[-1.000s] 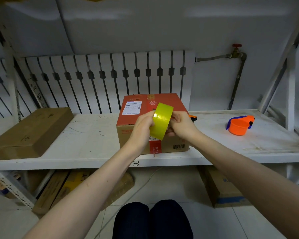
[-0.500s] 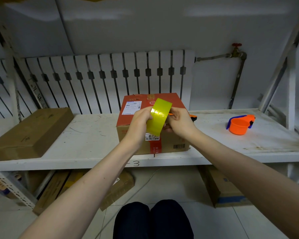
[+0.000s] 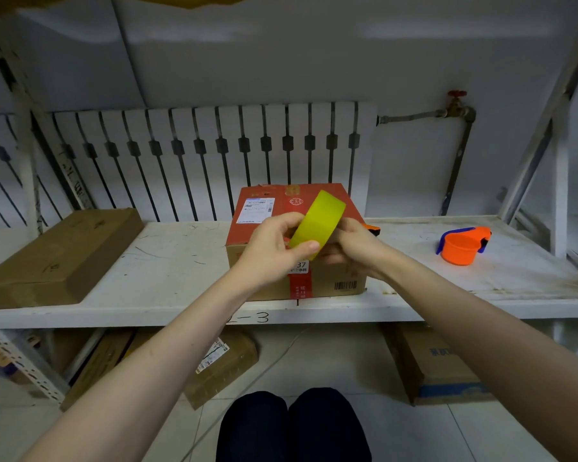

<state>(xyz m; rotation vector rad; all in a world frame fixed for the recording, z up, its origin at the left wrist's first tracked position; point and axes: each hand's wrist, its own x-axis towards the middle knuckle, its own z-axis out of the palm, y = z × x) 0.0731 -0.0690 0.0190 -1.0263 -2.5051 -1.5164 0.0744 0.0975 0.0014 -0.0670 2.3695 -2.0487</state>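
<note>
A yellow roll of tape (image 3: 317, 221) is held tilted in the air in front of a red-topped cardboard box (image 3: 294, 208) that stands on the white shelf (image 3: 167, 261). My left hand (image 3: 274, 251) grips the roll's left side, with the thumb across its lower edge. On the roll's right side my right hand (image 3: 351, 248) grips it, fingers curled behind it. The roll hides part of the box top.
An orange and blue tape dispenser (image 3: 461, 245) sits on the shelf at the right. A flat brown carton (image 3: 60, 258) lies at the left. Several cartons (image 3: 437, 365) lie on the floor under the shelf. My knees (image 3: 294, 425) show at the bottom.
The tape roll has turned and tilted between my hands and shifted slightly. My left thumb has moved onto its lower edge. The box has not moved.
</note>
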